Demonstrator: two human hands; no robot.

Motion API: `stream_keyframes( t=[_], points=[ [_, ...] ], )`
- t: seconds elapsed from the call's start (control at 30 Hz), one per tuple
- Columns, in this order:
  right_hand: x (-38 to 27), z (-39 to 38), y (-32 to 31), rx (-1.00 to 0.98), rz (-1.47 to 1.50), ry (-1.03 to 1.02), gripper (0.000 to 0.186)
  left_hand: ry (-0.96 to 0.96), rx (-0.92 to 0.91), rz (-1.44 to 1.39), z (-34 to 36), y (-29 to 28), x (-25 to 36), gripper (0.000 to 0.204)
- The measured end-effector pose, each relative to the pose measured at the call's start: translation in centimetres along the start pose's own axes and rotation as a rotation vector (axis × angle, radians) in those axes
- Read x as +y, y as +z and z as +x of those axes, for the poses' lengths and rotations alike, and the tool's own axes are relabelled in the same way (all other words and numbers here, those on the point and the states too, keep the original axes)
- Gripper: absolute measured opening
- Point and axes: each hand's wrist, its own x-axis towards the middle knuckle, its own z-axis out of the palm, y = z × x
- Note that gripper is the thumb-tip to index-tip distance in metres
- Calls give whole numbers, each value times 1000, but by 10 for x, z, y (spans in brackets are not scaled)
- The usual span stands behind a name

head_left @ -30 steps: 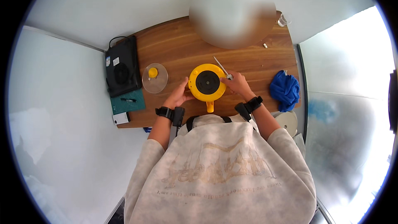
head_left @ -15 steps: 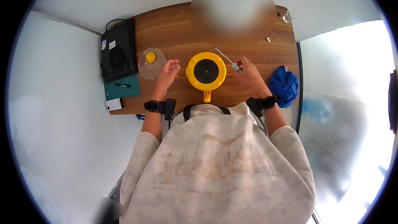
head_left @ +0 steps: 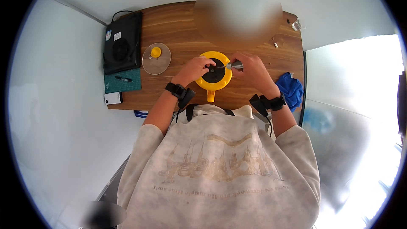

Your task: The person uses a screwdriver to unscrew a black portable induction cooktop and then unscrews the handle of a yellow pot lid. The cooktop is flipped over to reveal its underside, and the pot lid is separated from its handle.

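Observation:
A round yellow pot-like appliance (head_left: pixel 213 86) with a black disc in its middle stands in front of me, its yellow handle (head_left: pixel 210 96) pointing toward my body. My right hand (head_left: pixel 254 71) grips a grey-handled screwdriver (head_left: pixel 237 65) at the appliance's right edge, its shaft pointing left over the black disc. Over the left side of the disc, my left hand (head_left: pixel 195 69) has its fingers curled in beside the screwdriver's tip. Whatever those fingertips hold, if anything, is too small to make out.
A clear round lid (head_left: pixel 157 65) with a yellow knob (head_left: pixel 156 52) lies left of the appliance. Farther left are a black corded device (head_left: pixel 131 38), a green cutting mat (head_left: pixel 135 80), a black pen (head_left: pixel 123 79) and a white box-like item (head_left: pixel 113 98). Blue cloth (head_left: pixel 290 91) lies at the right edge.
My left hand has moved right, from beside the lid onto the yellow appliance. My right hand has shifted left with the screwdriver, whose tip now sits over the black disc.

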Motion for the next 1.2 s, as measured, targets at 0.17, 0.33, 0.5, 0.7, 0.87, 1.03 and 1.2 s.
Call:
stream_keyframes(
  t=[0.17, 0.33, 0.5, 0.7, 0.87, 1.03, 1.2],
  points=[
    [0, 6, 5, -66, -10, -63, 23, 12, -19, 74, -2, -1, 1, 32],
    [-6, 7, 2, -86, -44, -69, 20, -43, 1, 80, -6, 4, 2, 27],
    [-7, 8, 2, -99, -55, -59, 21, -64, 15, 79, -7, 4, 4, 28],
    [-9, 10, 3, -110, -63, -78, 22, -101, -4, 68, -6, 3, 6, 26],
    [-11, 11, 3, -114, -73, -79, 21, -108, 1, 73, -7, 2, 9, 26],
    [-12, 13, 2, -131, -54, -105, 20, -112, 1, 75, -7, 2, 9, 27],
    [-14, 14, 1, -133, -62, -112, 19, -97, 12, 69, -7, 5, 4, 27]
  ],
)
